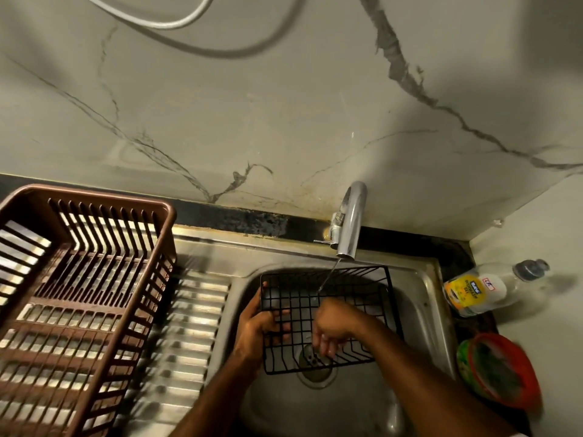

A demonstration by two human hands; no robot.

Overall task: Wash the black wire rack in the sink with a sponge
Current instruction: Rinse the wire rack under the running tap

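- My left hand (252,329) grips the left edge of the black wire rack (328,316), fingers curled through the grid, so the rack is held tilted over the sink (422,313) bowl.
- My right hand (331,334) lies on the rack's wire floor, just right of the left hand, with the fingers bent downward. I cannot tell whether it holds a sponge; none shows in the picture.
- Beneath the right hand, through the wires, sits the sink drain (315,362).
- The rack is a shallow basket of thin black wire in a square grid with low sides. It looks wet, and I see no foam on it.
- Just beyond both hands, a thin stream of water (329,274) falls from the faucet (350,222) onto the rack's far side.
- My judgement: washing is under way, at wetting or rinsing. Scrubbing every side and setting the rack down to dry look undone.
- Left of the left hand stands a brown dish drainer (85,279) on the ribbed draining board.
- Right of the right hand lie a soap bottle (485,288) and a red-rimmed tub (501,370) on the table.
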